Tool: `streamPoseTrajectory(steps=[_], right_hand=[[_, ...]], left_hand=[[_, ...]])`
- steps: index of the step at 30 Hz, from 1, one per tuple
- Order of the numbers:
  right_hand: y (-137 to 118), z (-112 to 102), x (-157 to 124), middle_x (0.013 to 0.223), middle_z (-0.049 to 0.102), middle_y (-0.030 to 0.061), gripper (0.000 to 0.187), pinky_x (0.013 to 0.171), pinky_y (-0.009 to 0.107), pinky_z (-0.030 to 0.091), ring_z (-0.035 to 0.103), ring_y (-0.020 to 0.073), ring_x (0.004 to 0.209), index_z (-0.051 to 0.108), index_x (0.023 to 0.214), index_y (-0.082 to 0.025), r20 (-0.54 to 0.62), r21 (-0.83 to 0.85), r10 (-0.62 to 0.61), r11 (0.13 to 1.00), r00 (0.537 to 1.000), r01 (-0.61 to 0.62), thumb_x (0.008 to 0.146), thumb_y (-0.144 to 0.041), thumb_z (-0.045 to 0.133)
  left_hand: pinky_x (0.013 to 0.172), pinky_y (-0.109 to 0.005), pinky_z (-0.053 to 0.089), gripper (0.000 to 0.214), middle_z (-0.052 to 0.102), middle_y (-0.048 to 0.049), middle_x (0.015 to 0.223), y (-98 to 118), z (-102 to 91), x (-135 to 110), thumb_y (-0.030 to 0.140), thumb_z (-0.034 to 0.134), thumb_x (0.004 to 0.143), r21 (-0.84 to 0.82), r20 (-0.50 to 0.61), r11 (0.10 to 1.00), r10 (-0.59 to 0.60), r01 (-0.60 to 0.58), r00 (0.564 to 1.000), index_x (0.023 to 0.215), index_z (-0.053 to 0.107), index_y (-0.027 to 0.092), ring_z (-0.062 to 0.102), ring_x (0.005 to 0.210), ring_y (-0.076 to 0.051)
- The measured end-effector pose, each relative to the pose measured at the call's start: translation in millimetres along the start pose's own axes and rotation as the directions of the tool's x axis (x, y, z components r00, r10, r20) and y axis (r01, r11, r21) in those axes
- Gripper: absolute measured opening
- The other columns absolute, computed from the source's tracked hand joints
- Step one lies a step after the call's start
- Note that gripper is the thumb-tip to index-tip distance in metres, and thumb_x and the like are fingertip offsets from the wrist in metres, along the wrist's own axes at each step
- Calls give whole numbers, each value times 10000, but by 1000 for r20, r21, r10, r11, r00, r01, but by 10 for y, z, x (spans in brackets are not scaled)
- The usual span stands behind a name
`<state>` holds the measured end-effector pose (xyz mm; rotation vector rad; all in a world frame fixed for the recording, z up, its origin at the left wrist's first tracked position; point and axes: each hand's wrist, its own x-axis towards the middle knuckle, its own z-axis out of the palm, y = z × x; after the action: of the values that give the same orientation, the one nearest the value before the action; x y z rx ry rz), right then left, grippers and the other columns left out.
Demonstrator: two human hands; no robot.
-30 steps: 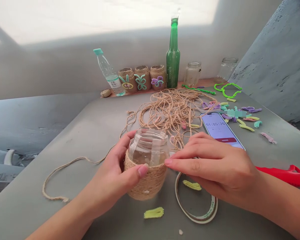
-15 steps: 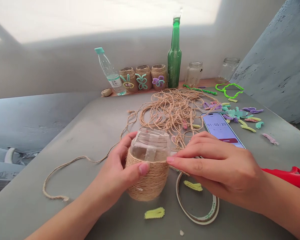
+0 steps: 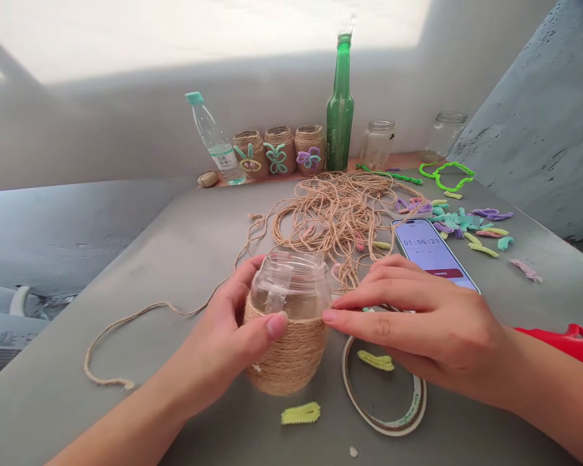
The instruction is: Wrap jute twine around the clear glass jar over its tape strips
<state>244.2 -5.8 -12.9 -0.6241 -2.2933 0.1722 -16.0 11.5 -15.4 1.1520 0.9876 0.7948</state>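
A glass jar (image 3: 291,275) is wound with jute twine (image 3: 291,356) over its lower part, while its neck and shoulder show bare glass. My left hand (image 3: 238,330) grips the jar from the left, thumb across the front at the top of the winding. At the jar's right side my right hand (image 3: 418,317) pinches the twine near the upper winding, its thumb and fingertips close together. The held strand itself is mostly hidden by the fingers. A loose heap of twine (image 3: 335,207) lies behind the jar.
A roll of tape (image 3: 408,424) and yellow pipe cleaner pieces (image 3: 301,413) lie in front. A phone (image 3: 432,252) and red-handled tool (image 3: 558,343) are at right. Behind stand a water bottle (image 3: 218,145), green bottle (image 3: 340,110), wrapped jars (image 3: 279,152) and bare jars (image 3: 377,145).
The jar has turned a little in my left hand and tilted slightly; the white speck on its winding has shifted left. My right hand keeps its pinch at the jar's side.
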Motion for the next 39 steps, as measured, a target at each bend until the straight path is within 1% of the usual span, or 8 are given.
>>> streamPoseTrajectory(steps=[3,10,15,19,24,27,34,39], right_hand=[[1,-26,-4,1119,802,98,322,900,373,533,684,172,941,749,1246,-130,7,-14,-14,1000,1000,15,991,-20,586],[-24,-16,-5,1102,800,119,278,873,384,522,682,174,934,748,1239,-108,-5,-24,-22,999,1000,22,1033,-68,566],[-21,-41,-5,1131,799,111,268,874,382,521,661,173,927,750,1231,-110,16,-27,-23,999,1000,23,1027,-66,581],[-18,-63,-16,1148,794,108,284,898,388,517,658,179,939,744,1252,-124,45,-39,-11,999,999,13,1032,-67,574],[-27,-48,-46,1173,783,108,295,909,391,508,653,180,948,728,1278,-134,41,-59,-23,998,999,26,1022,-73,595],[-17,-33,-51,1182,782,101,310,912,388,507,651,180,957,713,1298,-139,51,-60,-34,998,998,37,1019,-73,596],[-6,-27,-47,1175,779,105,310,895,390,518,665,181,935,710,1288,-143,41,-66,-25,997,999,28,1017,-67,581],[-21,-29,-38,1139,782,111,314,871,389,504,653,185,932,717,1279,-116,38,-57,-32,998,999,34,997,-44,600]], left_hand=[[1022,-513,553,751,755,-108,1364,-18,18,-5,546,857,715,6,8,999,44,-44,999,1374,581,314,660,1283,-442],[1027,-536,549,732,750,-109,1352,40,29,-26,509,882,707,108,-1,994,23,-23,1000,1350,590,316,667,1249,-445],[1002,-455,561,708,705,-56,1430,52,-64,-58,514,856,739,193,16,979,58,-60,998,1369,566,366,668,1252,-402],[995,-440,570,669,711,-47,1420,55,-47,-69,540,826,759,209,37,975,75,-81,997,1358,582,367,668,1256,-394],[924,-442,607,706,772,-53,1299,67,47,-73,497,873,699,266,-72,962,89,-67,993,1334,594,360,715,1164,-390],[919,-475,607,670,782,-68,1284,54,50,-51,519,853,708,238,-84,969,82,-60,993,1311,611,354,738,1112,-396],[1006,-549,561,693,782,-104,1285,10,-25,1,574,851,700,145,15,987,61,-63,998,1306,632,317,692,1203,-445],[1056,-548,530,713,717,-103,1411,35,21,-7,540,844,736,149,35,989,2,-7,999,1367,596,320,650,1275,-432]])
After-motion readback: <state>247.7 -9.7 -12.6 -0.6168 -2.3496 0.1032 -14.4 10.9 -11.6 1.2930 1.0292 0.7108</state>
